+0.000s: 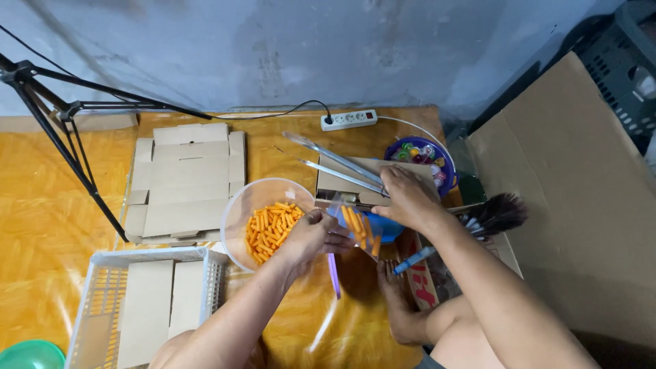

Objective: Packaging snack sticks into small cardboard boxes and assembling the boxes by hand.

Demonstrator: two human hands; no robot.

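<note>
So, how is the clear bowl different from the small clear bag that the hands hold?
The clear bowl is round, rigid and rests on the orange floor; the small clear bag is soft and held up between the left hand and right hand. The bowl is wide and open upward; the bag is narrow and tilted. The bowl has many orange sticks; the bag has only a few. Both are see-through.

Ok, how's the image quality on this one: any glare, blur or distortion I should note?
Head view: soft, even light; broad glare streaks on the glossy orange floor covering. The tongs in the right hand look slightly smeared, while the left hand and the clear bowl of orange snack sticks stay sharp. Wide-angle bending shows in the tripod at the edge.
</note>
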